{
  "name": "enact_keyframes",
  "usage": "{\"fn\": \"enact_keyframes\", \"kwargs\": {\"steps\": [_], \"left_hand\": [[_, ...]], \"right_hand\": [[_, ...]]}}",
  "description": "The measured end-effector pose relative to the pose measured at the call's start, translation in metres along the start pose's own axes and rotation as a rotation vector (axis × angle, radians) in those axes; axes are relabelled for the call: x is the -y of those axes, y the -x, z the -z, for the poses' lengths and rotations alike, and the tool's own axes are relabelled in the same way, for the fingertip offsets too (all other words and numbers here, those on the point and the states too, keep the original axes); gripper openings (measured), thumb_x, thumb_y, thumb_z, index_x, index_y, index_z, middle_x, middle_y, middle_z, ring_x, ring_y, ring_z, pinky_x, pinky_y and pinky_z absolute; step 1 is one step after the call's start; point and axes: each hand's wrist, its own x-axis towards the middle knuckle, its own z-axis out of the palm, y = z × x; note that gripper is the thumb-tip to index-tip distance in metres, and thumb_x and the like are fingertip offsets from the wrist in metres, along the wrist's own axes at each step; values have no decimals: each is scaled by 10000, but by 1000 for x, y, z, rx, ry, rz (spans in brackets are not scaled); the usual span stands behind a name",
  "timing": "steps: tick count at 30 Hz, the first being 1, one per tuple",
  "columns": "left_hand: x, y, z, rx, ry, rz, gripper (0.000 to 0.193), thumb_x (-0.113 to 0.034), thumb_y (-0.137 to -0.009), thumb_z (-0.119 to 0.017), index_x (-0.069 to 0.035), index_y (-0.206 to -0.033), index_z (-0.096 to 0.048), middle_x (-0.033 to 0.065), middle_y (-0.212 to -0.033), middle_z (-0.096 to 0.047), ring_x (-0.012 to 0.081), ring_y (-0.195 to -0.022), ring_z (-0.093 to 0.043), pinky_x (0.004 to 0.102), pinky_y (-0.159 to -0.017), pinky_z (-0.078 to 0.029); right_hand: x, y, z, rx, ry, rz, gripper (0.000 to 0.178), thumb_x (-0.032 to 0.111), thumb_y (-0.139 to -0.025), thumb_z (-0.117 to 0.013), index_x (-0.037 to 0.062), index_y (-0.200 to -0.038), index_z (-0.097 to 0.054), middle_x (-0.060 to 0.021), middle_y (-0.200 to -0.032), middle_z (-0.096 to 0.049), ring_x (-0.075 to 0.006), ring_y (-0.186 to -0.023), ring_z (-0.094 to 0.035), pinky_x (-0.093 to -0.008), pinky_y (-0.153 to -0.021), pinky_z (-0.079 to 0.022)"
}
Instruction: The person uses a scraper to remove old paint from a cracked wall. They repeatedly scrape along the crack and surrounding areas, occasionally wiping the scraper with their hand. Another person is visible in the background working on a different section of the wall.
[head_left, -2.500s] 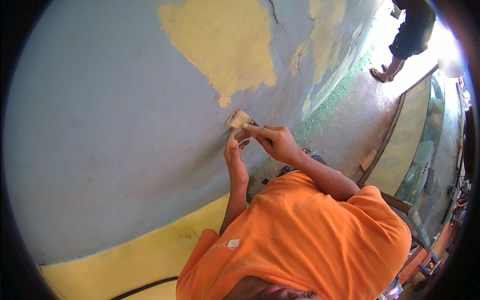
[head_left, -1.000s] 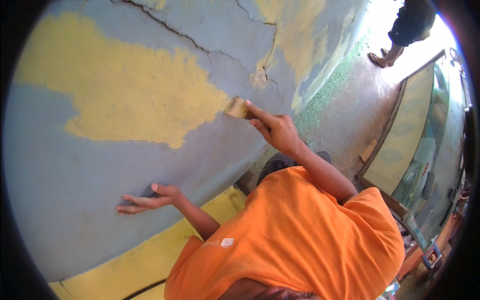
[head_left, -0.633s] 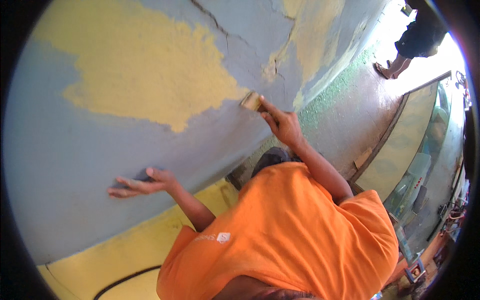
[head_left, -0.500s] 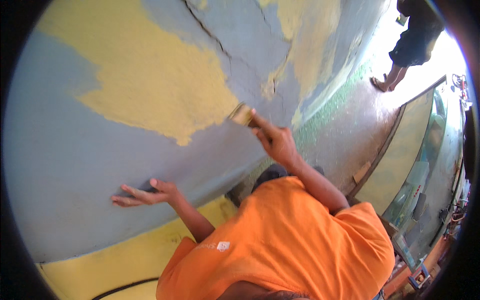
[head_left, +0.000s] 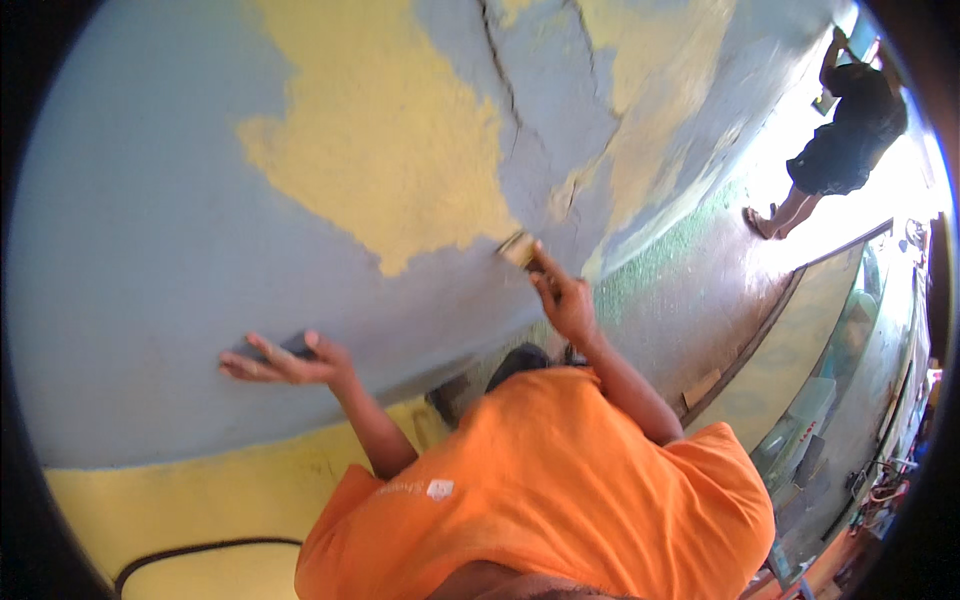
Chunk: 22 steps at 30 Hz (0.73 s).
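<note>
My right hand (head_left: pixel 570 305) is closed round the handle of a paintbrush (head_left: pixel 518 250). The bristles meet the wall near the lower right tip of a large patch of yellow paint (head_left: pixel 390 150). Around that patch the wall (head_left: pixel 150 270) shows blue-grey. To the left and lower down, my left hand (head_left: pixel 285 360) is open, its fingers spread out close to the blue-grey surface, and it holds nothing. Whether its fingertips press on the wall I cannot tell.
Dark cracks (head_left: pixel 500 70) run down the wall. A person in dark clothes (head_left: pixel 840 140) stands at the far right by the bright opening. Glass sheets (head_left: pixel 810 400) lean along the right side. Below my left arm is a yellow surface (head_left: pixel 200 510) with a black cable (head_left: pixel 210 546).
The view has shifted, so the wall's patches sit further right. The brush stays in my right hand by the yellow edge. My left hand remains spread by the wall.
</note>
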Motion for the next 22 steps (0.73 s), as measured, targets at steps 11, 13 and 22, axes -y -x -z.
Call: {"fn": "enact_keyframes", "kwargs": {"steps": [11,13,22], "left_hand": [[3,-1,-4,3,9,-14,695,-556,-1053,-474,-62,-1542,-481,243,-1680,-252,464,-1558,-193,678,-1206,-165],[3,0,-6,-8,13,-13,692,-551,-1051,-479,-62,-1541,-482,242,-1682,-248,466,-1560,-185,681,-1207,-155],[2,4,-1,25,15,38,703,-560,-1036,-498,-112,-1576,-446,236,-1699,-211,491,-1561,-153,702,-1206,-113]], "right_hand": [[-33,10,-8,10,91,-60,541,205,-970,-723,233,-1489,-572,-163,-787,-728,-335,-659,-724,-374,-616,-565],[-35,5,-3,8,51,-25,539,202,-971,-723,228,-1488,-574,-170,-820,-734,-340,-662,-723,-375,-612,-562],[-44,17,-4,63,31,-78,557,185,-985,-709,169,-1515,-538,-209,-955,-760,-325,-818,-769,-387,-699,-586]]}}
